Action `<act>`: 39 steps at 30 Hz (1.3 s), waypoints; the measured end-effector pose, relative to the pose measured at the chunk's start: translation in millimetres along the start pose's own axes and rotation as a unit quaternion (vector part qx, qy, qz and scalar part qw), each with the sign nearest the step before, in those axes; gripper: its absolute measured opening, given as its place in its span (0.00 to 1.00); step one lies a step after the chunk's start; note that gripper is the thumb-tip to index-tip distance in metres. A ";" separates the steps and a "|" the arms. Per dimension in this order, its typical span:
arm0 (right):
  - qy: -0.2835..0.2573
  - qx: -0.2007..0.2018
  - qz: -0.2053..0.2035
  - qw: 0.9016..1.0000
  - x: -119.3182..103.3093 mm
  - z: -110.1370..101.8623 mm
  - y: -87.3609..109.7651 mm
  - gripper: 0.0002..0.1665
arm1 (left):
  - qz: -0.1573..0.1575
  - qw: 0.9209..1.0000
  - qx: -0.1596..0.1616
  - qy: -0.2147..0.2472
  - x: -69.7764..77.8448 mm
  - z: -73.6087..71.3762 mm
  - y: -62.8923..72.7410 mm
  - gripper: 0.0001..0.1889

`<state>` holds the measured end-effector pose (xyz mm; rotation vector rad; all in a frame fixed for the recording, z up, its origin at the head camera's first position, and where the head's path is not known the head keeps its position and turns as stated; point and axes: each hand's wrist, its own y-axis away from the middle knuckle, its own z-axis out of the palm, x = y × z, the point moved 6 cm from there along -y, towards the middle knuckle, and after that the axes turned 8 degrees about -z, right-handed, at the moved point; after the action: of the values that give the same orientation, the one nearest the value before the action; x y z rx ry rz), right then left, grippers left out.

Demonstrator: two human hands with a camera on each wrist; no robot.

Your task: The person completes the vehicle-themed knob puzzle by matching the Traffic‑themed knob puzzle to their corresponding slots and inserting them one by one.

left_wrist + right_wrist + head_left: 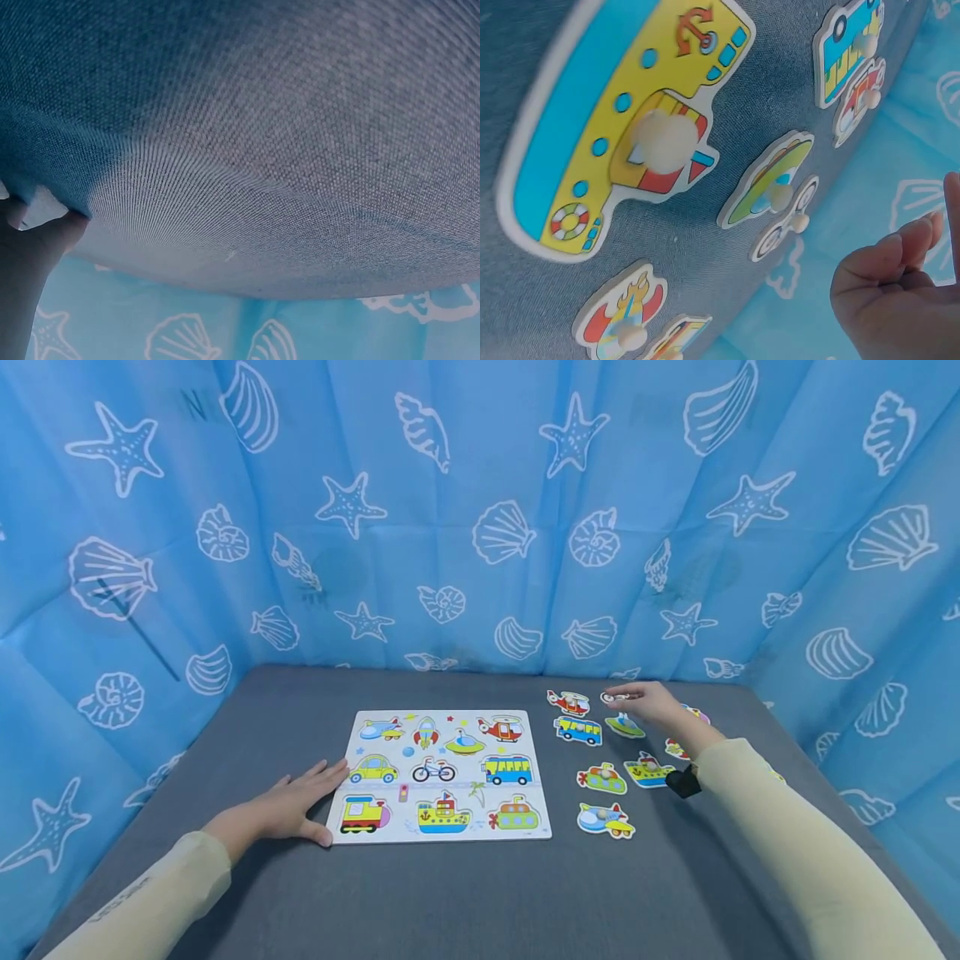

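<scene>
My left hand [288,803] lies along the left edge of a white puzzle board [442,856], fingers spread and straight, thumb by its lower corner. Pictures of vehicles cover the board. On the right, my right hand [651,703] is over the bicycle piece [606,697], partly covering it in the head view. The right wrist view shows that hand [900,289] apart from the knobbed bicycle piece [771,241], its fingers loosely bent and holding nothing. Nearby are the flying saucer piece [625,727], helicopter piece [566,702] and bus piece [578,731].
Nearer me lie a submarine piece [602,780], a ship piece [647,772] and an airplane piece [600,820]. A rocket piece [611,319] is partly hidden by the right arm in the head view. A blue shell-patterned curtain [465,527] encloses the grey table [480,910].
</scene>
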<state>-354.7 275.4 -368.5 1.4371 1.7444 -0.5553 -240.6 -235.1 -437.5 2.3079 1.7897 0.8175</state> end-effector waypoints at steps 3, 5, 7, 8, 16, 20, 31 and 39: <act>0.005 0.001 -0.009 1.000 -1.0 -0.2 5.8 0.30 | -0.006 1.000 -0.002 0.003 -0.1 0.0 0.7 0.62; 0.009 -0.004 -0.015 1.000 -1.6 1.7 10.7 0.31 | -0.007 1.000 -0.002 0.006 -0.3 0.6 1.6 0.61; 0.007 -0.012 -0.016 1.000 -1.6 4.6 16.3 0.31 | -0.008 1.000 -0.002 0.007 -0.5 1.4 2.5 0.61; 0.008 -0.016 -0.019 1.000 -1.8 6.1 19.4 0.31 | -0.006 1.000 -0.001 0.007 -0.3 1.5 3.2 0.61; 0.013 -0.019 -0.065 0.998 -0.6 14.6 41.8 0.27 | -0.002 1.000 0.009 0.010 -2.1 4.9 6.3 0.60; 0.007 -0.022 -0.069 0.997 3.2 18.3 52.9 0.29 | 0.001 1.000 0.014 0.010 -1.5 2.9 7.3 0.60; -0.037 -0.114 -0.137 0.983 7.5 37.4 77.0 0.24 | -0.007 1.000 0.011 0.013 -2.5 3.0 3.7 0.60; -0.045 -0.183 -0.218 0.958 11.9 61.2 91.6 0.19 | 0.006 1.000 0.015 0.012 2.6 0.9 2.4 0.60</act>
<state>-249.7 260.6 -400.6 0.7633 1.9748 -0.4807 -237.6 -233.3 -436.4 2.3382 1.8121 0.8286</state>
